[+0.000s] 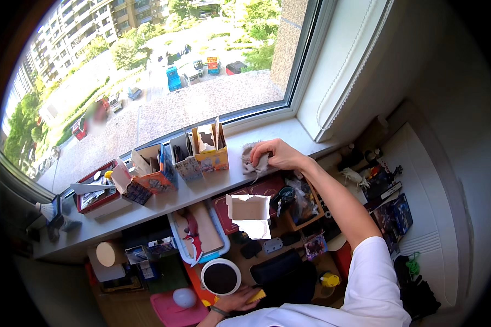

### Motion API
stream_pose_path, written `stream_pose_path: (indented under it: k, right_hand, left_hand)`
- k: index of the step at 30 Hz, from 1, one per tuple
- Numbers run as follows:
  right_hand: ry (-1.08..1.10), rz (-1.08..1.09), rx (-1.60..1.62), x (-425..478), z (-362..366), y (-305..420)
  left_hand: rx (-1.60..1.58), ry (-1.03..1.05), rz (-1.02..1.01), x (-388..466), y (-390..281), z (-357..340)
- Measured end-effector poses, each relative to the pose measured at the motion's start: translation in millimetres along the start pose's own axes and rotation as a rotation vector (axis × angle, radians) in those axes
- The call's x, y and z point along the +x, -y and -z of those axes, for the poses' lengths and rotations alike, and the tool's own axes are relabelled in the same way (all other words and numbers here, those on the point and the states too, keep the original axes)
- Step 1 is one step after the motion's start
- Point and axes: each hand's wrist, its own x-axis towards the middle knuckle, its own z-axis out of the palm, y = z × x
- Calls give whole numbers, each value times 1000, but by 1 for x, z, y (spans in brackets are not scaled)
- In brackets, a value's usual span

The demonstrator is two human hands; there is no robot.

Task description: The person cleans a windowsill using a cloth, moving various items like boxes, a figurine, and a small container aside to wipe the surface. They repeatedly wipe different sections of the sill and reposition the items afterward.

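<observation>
My right hand [277, 154] grips a crumpled grey cloth [251, 160] that lies against the white windowsill [237, 173], right of a row of open boxes. Nearest the cloth stands a yellow-and-orange box [212, 160] holding cardboard pieces. Low in the view, my left hand [237, 300] is down on the cluttered surface, beside a white-rimmed round container [221, 276] with a dark top. A yellow object [257, 296] shows at its fingers; whether the hand holds it I cannot tell. An open white cardboard box [249, 212] is between the hands.
More open boxes, among them an orange-and-blue one [155, 180] and a red-rimmed one [102, 196], line the sill to the left. Below are a blue-rimmed tray [225, 241], a pink lid [167, 310] and a yellow-capped container [329, 279]. A bead chain [343, 94] hangs by the window.
</observation>
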Motion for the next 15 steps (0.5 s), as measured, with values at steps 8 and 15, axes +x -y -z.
stream_pose_path:
  k: [8,15]
  right_hand:
    - [-300,-135,-368,-49,34,-15]
    - [-451,-426,-714,-87,51,-2]
  left_hand:
    - [-9,-54,-27,-4,3,-7]
    - [47,-71,-49,-1,1,-2]
